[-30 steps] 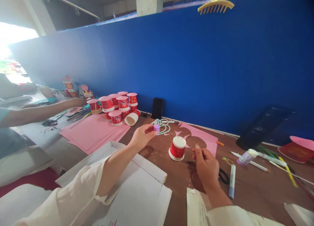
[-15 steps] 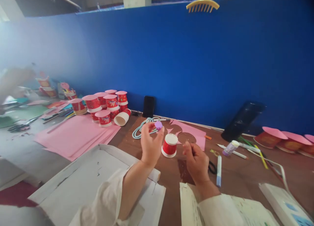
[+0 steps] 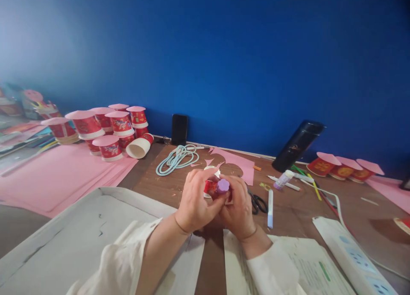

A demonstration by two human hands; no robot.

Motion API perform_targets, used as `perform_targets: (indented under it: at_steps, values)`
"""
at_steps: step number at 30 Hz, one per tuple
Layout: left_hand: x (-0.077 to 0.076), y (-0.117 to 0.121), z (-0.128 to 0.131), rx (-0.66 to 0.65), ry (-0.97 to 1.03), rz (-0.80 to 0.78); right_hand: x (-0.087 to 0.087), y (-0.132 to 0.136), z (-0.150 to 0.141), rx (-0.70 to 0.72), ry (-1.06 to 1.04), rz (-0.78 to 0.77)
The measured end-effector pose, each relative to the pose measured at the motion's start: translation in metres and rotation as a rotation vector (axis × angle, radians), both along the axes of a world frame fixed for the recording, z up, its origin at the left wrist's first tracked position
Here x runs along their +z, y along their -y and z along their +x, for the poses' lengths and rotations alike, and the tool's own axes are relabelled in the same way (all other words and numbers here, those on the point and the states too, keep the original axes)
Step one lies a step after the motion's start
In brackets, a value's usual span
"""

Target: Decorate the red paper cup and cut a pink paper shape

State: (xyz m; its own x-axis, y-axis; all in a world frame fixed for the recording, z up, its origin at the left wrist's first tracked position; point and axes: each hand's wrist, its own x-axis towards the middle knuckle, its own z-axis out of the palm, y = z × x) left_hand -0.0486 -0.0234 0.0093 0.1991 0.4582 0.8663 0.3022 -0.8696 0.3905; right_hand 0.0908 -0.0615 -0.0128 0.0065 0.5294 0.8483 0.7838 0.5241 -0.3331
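My left hand (image 3: 194, 203) pinches a small purple cap (image 3: 223, 185) between thumb and fingers. My right hand (image 3: 239, 207) is pressed against it from the right with curled fingers touching the cap; what it grips is hidden. Directly behind both hands stands an upside-down red paper cup (image 3: 210, 186) with a white base, mostly covered by the hands. Both sleeves are cream-coloured.
Around the hands lie black scissors (image 3: 258, 203), a blue marker (image 3: 270, 202), a glue stick (image 3: 283, 179), a coiled pale cable (image 3: 177, 157) and pink paper scraps (image 3: 238, 162). Red cups (image 3: 110, 128) and pink sheets (image 3: 60, 175) fill the left. A white board (image 3: 80, 231), a power strip (image 3: 355, 261) and a dark flask (image 3: 297, 144) are nearby.
My two hands have come together in front of the red cup, the left bringing the purple cap down to the right hand. The view has tilted down and turned right.
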Motion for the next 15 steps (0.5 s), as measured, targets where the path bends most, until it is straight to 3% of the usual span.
perform_targets:
  at_steps: [3, 5, 10, 12, 15]
  values:
    - [-0.001, 0.000, -0.001, -0.038, 0.018, 0.017, 0.004, 0.002, 0.001, 0.022, 0.000, -0.018]
    - [-0.002, -0.003, -0.001, -0.038, 0.075, 0.018, 0.008, 0.001, 0.006, -0.068, -0.034, -0.024]
    - [-0.006, -0.016, -0.004, 0.064, 0.145, 0.040, 0.020, -0.005, 0.052, -0.606, -0.243, -0.024]
    - [-0.008, -0.021, -0.004, 0.092, 0.132, 0.022, 0.023, -0.005, 0.080, -0.850, -0.285, -0.214]
    - [-0.011, -0.026, -0.004, 0.125, 0.118, -0.002, 0.020, 0.004, 0.118, -0.931, -0.306, -0.368]
